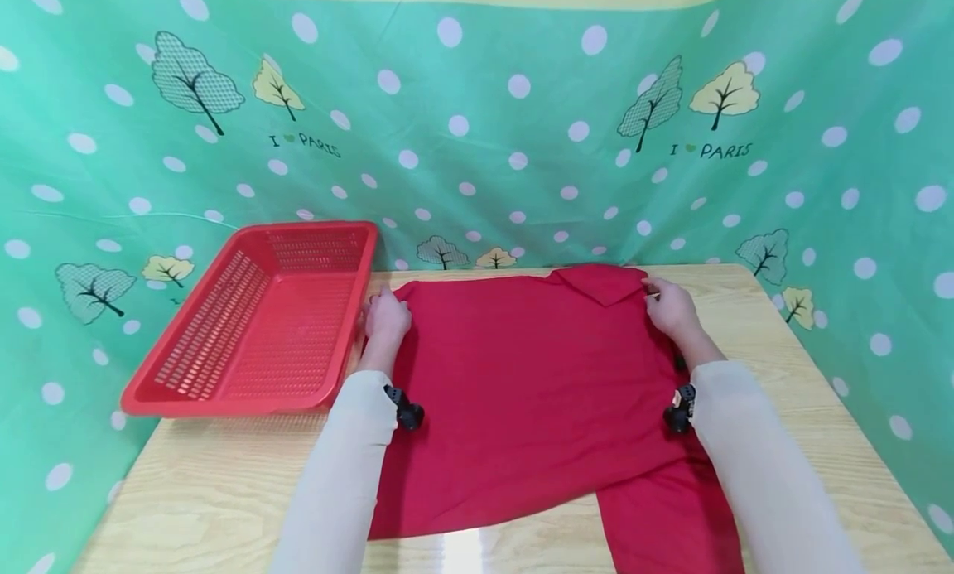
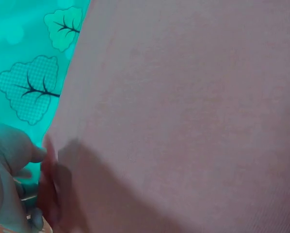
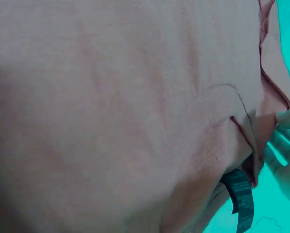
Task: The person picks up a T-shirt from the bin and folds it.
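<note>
A wood-grain table (image 1: 201, 483) bears a spread red garment (image 1: 522, 375) and a red basket (image 1: 231, 407)

The head view is bright and fairly even, with white glare on the tabletop (image 1: 209, 487) at the bottom edge. Both wrist views look dimmer and soft, the red cloth (image 1: 522, 375) washed to dull pink under broad, blurry-edged shadows.

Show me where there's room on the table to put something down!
Bare table shows right of the right sleeve, over to the dotted curtain, and front left, in front of the basket, beside the left sleeve. The middle is crowded: red cloth spreads there, held by the left hand and right hand.
</note>
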The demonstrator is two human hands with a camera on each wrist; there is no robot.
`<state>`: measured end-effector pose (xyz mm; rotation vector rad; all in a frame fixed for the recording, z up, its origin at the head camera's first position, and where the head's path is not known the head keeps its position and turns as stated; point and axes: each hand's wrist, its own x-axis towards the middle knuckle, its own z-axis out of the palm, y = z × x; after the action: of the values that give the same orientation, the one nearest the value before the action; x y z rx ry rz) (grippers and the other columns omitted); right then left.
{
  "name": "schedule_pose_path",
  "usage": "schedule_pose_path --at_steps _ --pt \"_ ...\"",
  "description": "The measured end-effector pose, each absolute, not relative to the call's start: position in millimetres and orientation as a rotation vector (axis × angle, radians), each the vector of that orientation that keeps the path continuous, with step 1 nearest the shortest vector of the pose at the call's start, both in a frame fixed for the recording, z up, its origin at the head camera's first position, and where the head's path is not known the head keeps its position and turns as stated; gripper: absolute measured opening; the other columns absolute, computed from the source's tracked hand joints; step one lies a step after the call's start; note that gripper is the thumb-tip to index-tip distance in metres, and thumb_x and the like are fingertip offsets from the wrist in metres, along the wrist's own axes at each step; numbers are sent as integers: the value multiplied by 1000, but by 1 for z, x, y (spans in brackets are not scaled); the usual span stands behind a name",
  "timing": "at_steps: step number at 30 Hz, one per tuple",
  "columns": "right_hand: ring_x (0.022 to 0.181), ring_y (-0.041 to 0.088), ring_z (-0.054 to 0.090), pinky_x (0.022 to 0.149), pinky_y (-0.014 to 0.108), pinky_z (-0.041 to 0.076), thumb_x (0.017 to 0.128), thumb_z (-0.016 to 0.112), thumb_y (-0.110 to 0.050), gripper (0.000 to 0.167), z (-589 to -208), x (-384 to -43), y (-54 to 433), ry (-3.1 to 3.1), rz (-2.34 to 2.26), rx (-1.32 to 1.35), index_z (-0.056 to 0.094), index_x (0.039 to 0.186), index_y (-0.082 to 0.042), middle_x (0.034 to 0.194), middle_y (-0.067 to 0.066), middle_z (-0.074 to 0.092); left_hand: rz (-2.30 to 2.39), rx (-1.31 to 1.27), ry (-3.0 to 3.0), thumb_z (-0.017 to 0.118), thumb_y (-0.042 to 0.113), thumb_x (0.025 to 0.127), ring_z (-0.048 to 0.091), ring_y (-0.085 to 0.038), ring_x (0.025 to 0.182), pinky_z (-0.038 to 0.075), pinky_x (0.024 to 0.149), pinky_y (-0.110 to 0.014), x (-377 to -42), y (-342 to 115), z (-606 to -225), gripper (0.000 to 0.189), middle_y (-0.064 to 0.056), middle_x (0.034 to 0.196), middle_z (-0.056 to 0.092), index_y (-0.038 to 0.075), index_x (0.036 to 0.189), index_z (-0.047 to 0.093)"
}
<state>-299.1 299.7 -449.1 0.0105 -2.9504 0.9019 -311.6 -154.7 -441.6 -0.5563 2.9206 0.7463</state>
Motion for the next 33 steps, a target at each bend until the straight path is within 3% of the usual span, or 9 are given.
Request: schedule_pose_path --at_steps 7,10,15,19,21,26,33 --pt "97 41 55 87 52 45 94 53 -17 41 -455 -300 292 -2956 850 -32 49 128 7 107 29 58 721 -568 2889 47 31 96 43 -43 119 29 100 -58 -313 -154 -448 53 -25 127 49 0 136 32" --pt "96 39 54 86 51 45 96 51 -23 42 -458 -301 289 -2952 853 -46 49 130 2 108 27 58 754 -560 2861 51 34 94 43 -43 119 26 101 -58 -312 -155 -450 52 -23 127 50 5 136 38" --pt "104 42 54 91 54 43 99 43 -30 44 -458 -303 286 -2899 878 -76 52 129 0 119 27 57 883 -580 2887 57 29 91 41 -41 120 25 99 -58 -313 -156 -452 30 -20 122 51 14 117 58" --pt "100 41 55 86 52 44 99 40 -34 46 -455 -304 286 -2858 881 -106 57 125 0 113 26 60 990 -576 2944 61 26 89 37 -39 123 27 98 -58 -313 -154 -451 19 -19 120 48 12 103 60" --pt "94 40 56 80 50 45 99 41 -35 45 -450 -304 285 -2834 878 -117 61 120 -1 105 26 62 1026 -544 2968 62 25 88 41 -37 120 28 98 -58 -313 -152 -447 19 -16 119 51 13 101 58" --pt "92 36 52 75 45 44 98 43 -37 45 -433 -303 280 -2751 932 -169 65 117 -2 101 26 58 1101 -402 2989 61 24 89 57 -31 105 29 99 -57 -315 -144 -433 23 -10 110 62 14 108 55" --pt "109 41 47 93 52 40 96 48 -36 46 -402 -306 269 -2620 945 -162 64 116 3 120 28 48 1080 -171 2923 61 20 89 53 -32 111 43 97 -45 -316 -131 -392 44 -16 126 53 6 129 48"
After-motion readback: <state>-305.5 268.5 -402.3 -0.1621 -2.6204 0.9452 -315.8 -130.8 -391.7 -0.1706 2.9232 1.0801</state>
